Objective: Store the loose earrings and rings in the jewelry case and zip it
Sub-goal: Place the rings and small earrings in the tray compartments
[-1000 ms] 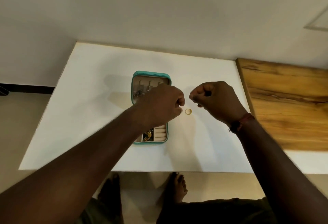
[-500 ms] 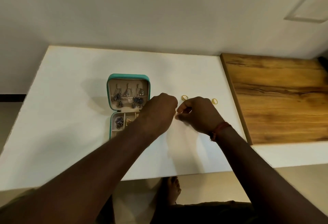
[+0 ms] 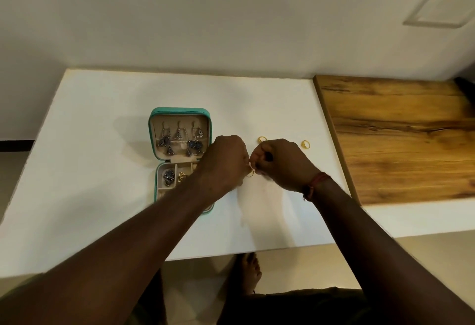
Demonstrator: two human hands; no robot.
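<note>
Hands lowered; both (image 3: 226, 162) (image 3: 280, 162) pinch gold ring (image 3: 250, 172).

Both forearms reaching forward from the near edge, converging toward the middle. Left hand (image 3: 226, 164) curled knuckles-up, fingertips pinched together at its right side. Right hand (image 3: 280, 164) curled likewise, fingertips meeting the left's, a red thread band (image 3: 314, 184) around the wrist.

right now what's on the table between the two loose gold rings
In the head view, the right hand rises between the ring nearer the jewelry case and the ring nearer the wooden board; no other object shows there.
</note>
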